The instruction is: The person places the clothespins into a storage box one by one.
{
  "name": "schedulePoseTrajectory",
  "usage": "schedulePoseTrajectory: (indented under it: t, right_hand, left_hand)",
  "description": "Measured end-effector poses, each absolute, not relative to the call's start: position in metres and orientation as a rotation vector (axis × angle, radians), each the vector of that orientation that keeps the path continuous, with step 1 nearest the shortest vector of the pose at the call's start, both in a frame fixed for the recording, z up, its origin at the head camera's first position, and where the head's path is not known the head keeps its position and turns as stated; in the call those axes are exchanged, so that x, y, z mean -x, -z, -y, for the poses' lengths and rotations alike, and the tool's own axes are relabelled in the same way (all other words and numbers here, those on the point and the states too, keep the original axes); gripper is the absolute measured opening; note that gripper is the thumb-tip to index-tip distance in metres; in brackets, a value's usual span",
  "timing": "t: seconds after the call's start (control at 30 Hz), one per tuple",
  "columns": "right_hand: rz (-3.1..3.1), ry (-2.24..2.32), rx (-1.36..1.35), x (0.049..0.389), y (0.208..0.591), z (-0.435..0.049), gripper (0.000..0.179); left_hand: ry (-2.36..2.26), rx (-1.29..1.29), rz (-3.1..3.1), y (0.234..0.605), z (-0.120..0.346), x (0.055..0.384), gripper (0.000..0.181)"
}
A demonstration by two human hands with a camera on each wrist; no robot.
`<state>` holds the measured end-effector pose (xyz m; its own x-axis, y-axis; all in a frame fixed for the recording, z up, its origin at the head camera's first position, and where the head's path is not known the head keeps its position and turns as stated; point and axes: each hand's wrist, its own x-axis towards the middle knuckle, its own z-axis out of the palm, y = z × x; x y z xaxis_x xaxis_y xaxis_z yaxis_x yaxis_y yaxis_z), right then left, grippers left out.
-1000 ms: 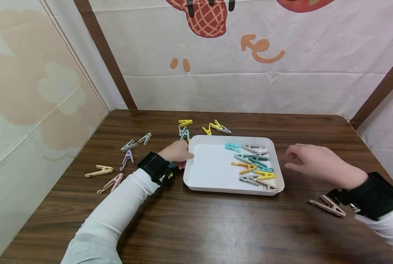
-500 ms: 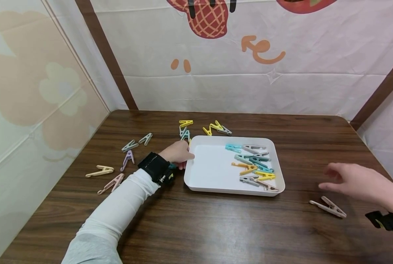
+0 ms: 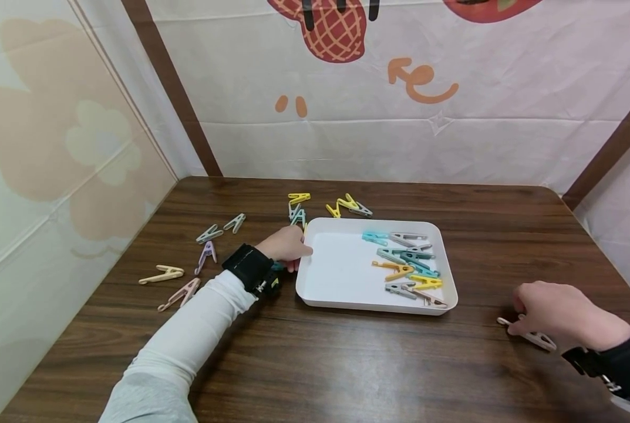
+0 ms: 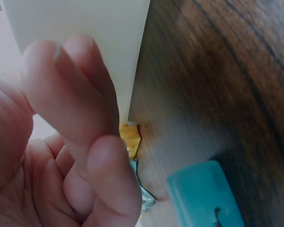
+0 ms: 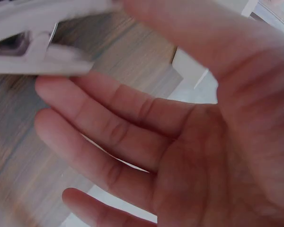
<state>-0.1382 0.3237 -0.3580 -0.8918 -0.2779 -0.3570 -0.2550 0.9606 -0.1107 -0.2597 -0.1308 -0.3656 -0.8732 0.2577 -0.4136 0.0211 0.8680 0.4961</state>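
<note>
At the left side of a white tray (image 3: 338,270), my left hand (image 3: 285,244) grips the rim, thumb on top and fingers curled outside it. A teal clothespin (image 4: 206,194) lies on the table close by that hand in the left wrist view. On the right of the table, my right hand (image 3: 565,311) reaches down over a pale pink clothespin (image 3: 542,339). The right wrist view shows this clothespin (image 5: 38,64) pinched between the thumb and the fingertips, the other fingers stretched out. Several clothespins, teal, grey, orange, yellow and pinkish, lie in the tray's right half.
Left of the tray lie several loose clothespins, among them a purple one (image 3: 206,257), a cream one (image 3: 161,274) and a pink one (image 3: 179,295). Yellow clothespins (image 3: 299,198) and grey ones lie behind the tray. Fabric walls (image 3: 320,147) border the wooden table.
My right hand has moved away from the tray's right side, out to the right and down onto the pale pink clothespin, and now pinches it. The left hand has stayed on the tray.
</note>
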Motion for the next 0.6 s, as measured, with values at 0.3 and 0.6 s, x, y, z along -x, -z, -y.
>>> schedulePoseTrajectory:
  t: [0.3, 0.6]
  right_hand:
    - [-2.768, 0.067, 0.447, 0.1421, 0.3575, -0.3201, 0.033]
    - [-2.752, 0.072, 0.467, 0.1452, 0.3510, -0.3168, 0.033]
  left_hand:
    - [-0.670, -0.224, -2.573, 0.3658, 0.1309, 0.2637, 0.030]
    - [-0.654, -0.207, -2.574, 0.3680, 0.1306, 0.2625, 0.029]
